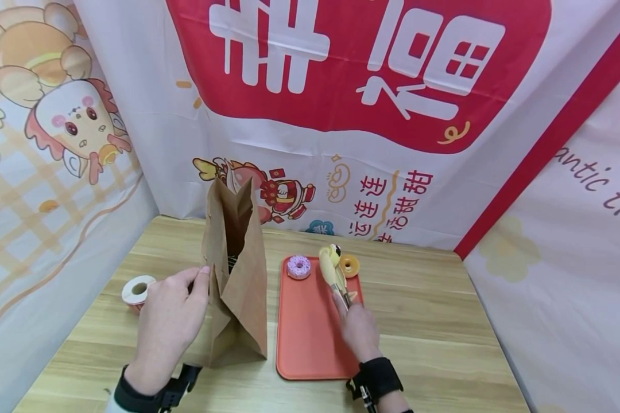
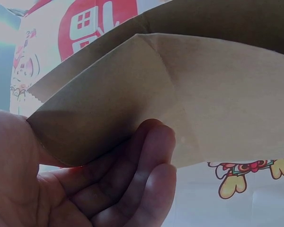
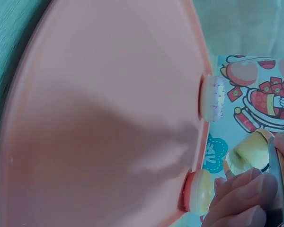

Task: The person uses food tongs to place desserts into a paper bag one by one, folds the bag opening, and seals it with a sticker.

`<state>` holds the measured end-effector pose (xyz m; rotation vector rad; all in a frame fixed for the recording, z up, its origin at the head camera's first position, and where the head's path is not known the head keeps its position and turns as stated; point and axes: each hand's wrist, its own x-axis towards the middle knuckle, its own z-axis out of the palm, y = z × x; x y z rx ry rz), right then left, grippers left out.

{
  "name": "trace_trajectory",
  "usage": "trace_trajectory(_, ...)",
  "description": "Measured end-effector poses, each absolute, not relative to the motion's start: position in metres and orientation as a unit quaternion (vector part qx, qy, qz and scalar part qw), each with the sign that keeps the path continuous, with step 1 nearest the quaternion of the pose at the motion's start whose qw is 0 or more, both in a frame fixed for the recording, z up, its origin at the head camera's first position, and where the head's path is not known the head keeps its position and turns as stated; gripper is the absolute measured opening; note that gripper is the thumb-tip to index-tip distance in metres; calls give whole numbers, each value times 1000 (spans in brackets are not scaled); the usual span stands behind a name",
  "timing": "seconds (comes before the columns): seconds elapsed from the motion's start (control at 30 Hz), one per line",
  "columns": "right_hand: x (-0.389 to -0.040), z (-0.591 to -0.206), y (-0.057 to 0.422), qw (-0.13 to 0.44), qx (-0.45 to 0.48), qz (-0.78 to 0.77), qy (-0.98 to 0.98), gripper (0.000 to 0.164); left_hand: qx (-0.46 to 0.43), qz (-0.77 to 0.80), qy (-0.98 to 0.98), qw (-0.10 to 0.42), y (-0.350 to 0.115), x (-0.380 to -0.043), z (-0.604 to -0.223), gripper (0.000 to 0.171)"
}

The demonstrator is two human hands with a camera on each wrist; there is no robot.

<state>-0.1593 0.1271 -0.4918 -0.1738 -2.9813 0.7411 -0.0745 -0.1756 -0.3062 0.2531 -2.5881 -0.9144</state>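
My left hand (image 1: 173, 310) pinches the left rim of an upright brown paper bag (image 1: 245, 287), whose mouth gapes open. Up close in the left wrist view, curled fingers lie against the bag wall (image 2: 217, 99). My right hand (image 1: 360, 330) grips metal tongs (image 1: 345, 295) over the right side of a coral-red tray (image 1: 310, 344). At the tongs' far end is a pale yellow, curved, food-like piece (image 1: 328, 265) with a dark patch; its kind I cannot tell. A purple sprinkled donut (image 1: 299, 267) and a yellow donut (image 1: 349, 265) sit at the tray's far end.
A white paper roll (image 1: 137, 290) stands left of the bag, partly behind my left hand. The wooden table (image 1: 423, 321) meets a printed cloth backdrop (image 1: 320, 137) at its far edge, with cloth walls on both sides. Something dark shows inside the bag.
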Motion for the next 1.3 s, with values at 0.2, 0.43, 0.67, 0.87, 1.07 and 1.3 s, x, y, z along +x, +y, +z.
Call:
trace_trajectory(0.2,-156,-480,122,28,-56,267,-962,68,91,-327,-922,187,-176,-74,-305,46)
trace_trajectory(0.43,-150,-460,115,42,-49,301,-952,71,95,-325,-924,176,-176,-74,-303,46)
trace_trajectory(0.67,-148,-431,105,76,-32,325,-942,70,93,-323,-924,181,-176,-74,-303,46)
trace_trajectory(0.87,-143,-403,97,96,-6,345,-934,68,90,-323,-924,181,-177,-74,-303,43)
trace_trajectory(1.07,-137,-374,89,125,18,348,-929,64,93,-323,-924,179,-177,-75,-302,38)
trace_trajectory(1.3,-135,-341,79,134,40,339,-930,67,95,-322,-924,182,-178,-74,-302,37)
